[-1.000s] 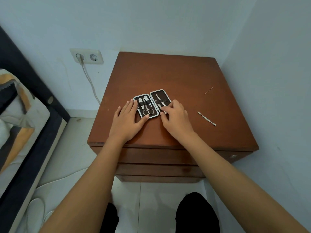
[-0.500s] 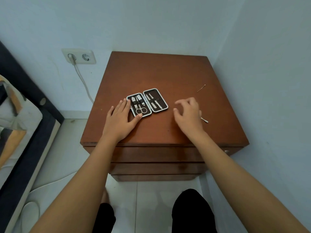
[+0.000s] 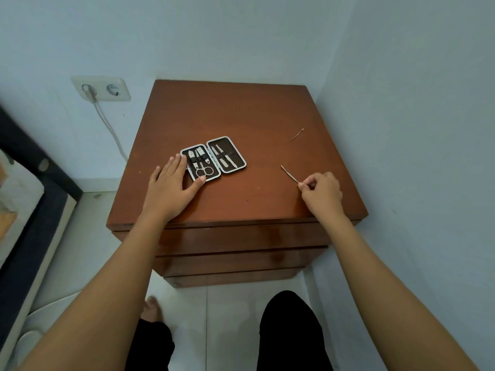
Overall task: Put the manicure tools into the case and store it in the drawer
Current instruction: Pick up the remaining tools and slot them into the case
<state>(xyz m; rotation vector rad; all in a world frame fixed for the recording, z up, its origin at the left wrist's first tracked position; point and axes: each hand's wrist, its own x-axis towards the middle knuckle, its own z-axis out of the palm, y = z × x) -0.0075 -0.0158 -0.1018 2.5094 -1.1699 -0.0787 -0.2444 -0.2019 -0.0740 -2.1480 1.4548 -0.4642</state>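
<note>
Steel pusher (image 3: 289,173), its end hidden in pinching right hand (image 3: 321,192); left hand (image 3: 171,183) flat on case (image 3: 213,158).

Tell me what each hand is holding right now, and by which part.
The right hand pinches the near end of a thin metal manicure tool. The left hand grips nothing; it rests flat against the open case.

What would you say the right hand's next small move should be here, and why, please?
Probably lift the thin metal tool and carry it to the open case. The right hand already pinches its near end, while the left hand lies flat against the case's left half, steadying it. A second thin tool lies loose farther back.
</note>
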